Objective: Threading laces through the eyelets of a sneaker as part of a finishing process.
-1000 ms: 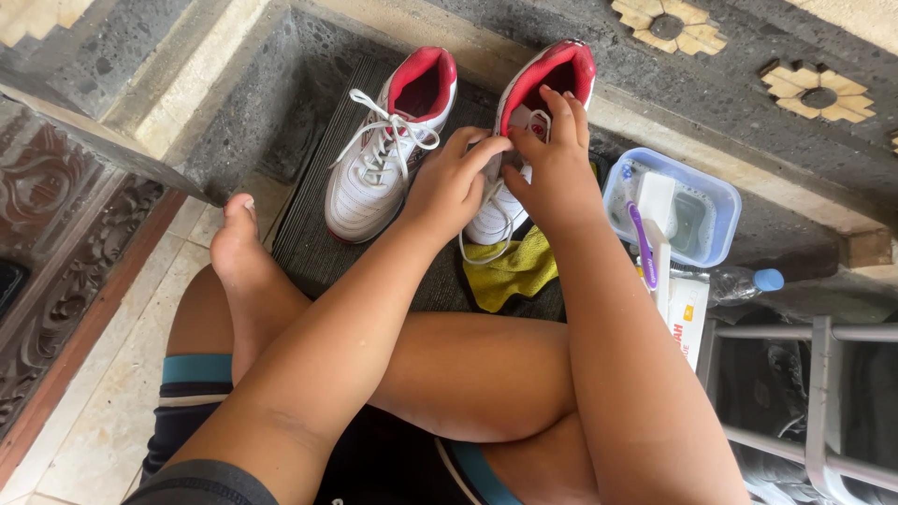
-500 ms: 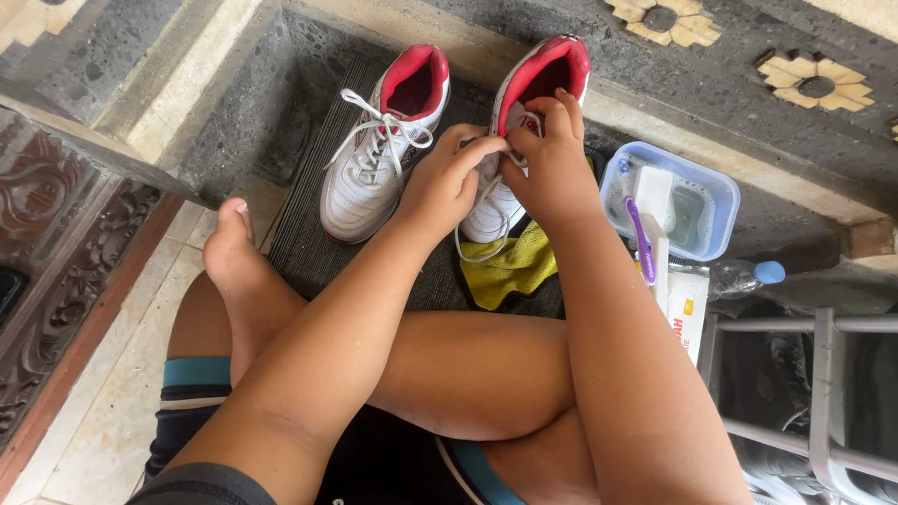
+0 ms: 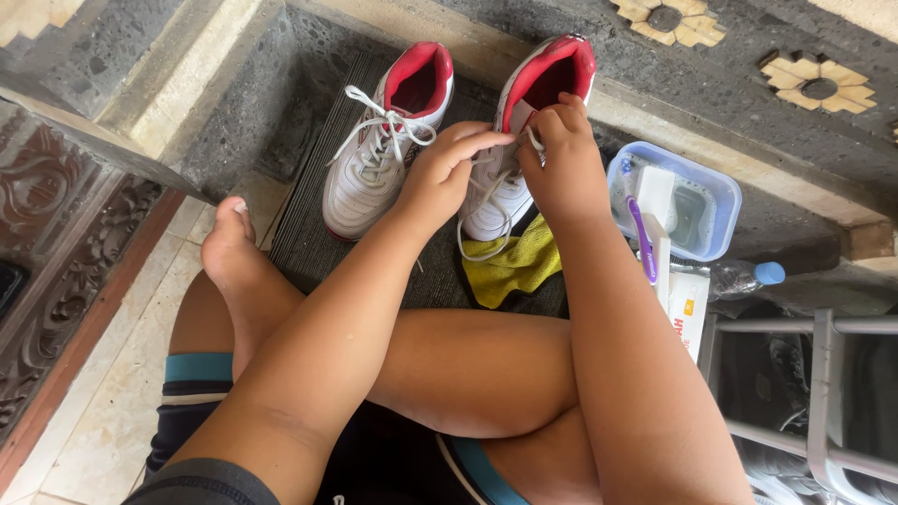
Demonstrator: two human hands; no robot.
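Note:
Two white sneakers with red linings stand on a dark mat (image 3: 309, 224). The left sneaker (image 3: 374, 159) sits untouched with its lace tied loosely. Both hands work over the right sneaker (image 3: 543, 84). My left hand (image 3: 449, 168) pinches a white shoelace (image 3: 477, 201) above the tongue. My right hand (image 3: 561, 159) grips the same lace at the eyelets, right beside the other hand. The lace's loose end loops down toward a yellow cloth (image 3: 514, 266) lying under the shoe's toe.
A clear blue-rimmed tub (image 3: 716, 187) with water holds a white brush with a purple handle (image 3: 645, 234). Beside it lie a white box (image 3: 687, 309) and a plastic bottle with a blue cap (image 3: 748, 276). Metal rack (image 3: 823, 374) at right. My crossed legs and bare foot (image 3: 229, 252) lie below.
My hands have shifted slightly on the right sneaker, pulling the lace; the view has moved a little. The left sneaker has not moved.

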